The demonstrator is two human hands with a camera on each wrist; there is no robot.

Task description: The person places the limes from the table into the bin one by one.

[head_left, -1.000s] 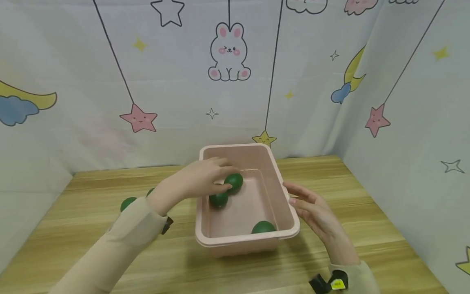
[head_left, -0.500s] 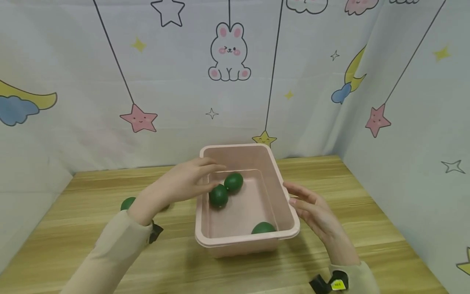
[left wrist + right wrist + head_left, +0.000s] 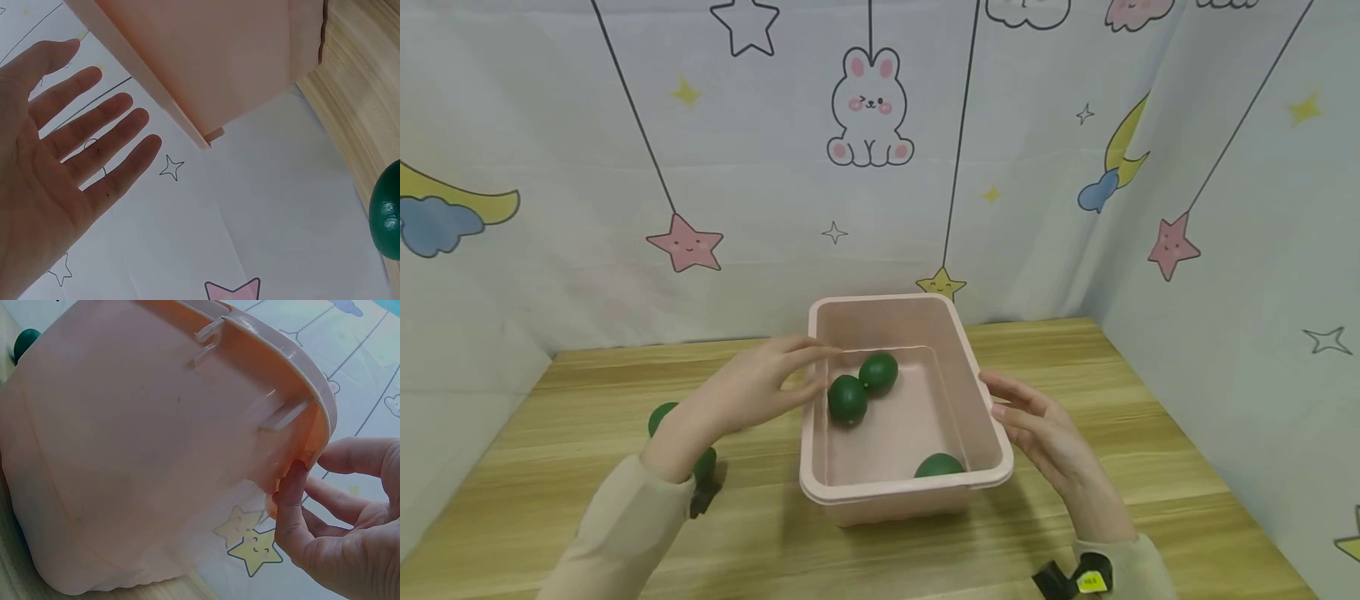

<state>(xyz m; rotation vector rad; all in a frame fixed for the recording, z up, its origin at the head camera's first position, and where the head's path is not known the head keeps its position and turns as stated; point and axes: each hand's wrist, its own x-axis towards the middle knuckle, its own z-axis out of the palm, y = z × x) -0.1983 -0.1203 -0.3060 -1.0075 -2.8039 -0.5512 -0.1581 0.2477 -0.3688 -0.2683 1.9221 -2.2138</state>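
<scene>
A pink plastic bin [image 3: 901,442] holds three glossy dark-green oval fruits, like limes. Two of them, a nearer fruit [image 3: 847,400] and a farther fruit [image 3: 878,372], lie together at the left; the third fruit [image 3: 938,466] is partly hidden behind the front rim. My left hand [image 3: 763,383] is over the left rim, fingers extended and spread, and the left wrist view shows its palm [image 3: 69,156] bare. With thumb and bent fingers, my right hand [image 3: 1048,429] holds the bin's right rim; the right wrist view shows these fingertips [image 3: 294,478] at the rim's underside.
On the wooden table [image 3: 760,517], one green fruit [image 3: 660,415] and another green fruit [image 3: 704,465] lie left of the bin, partly covered by my left forearm. A patterned white cloth [image 3: 760,167] hangs behind and at the sides.
My left hand has let go of the farther green fruit in the bin and drawn back left to the left rim, fingers opening. The right hand stays on the rim.
</scene>
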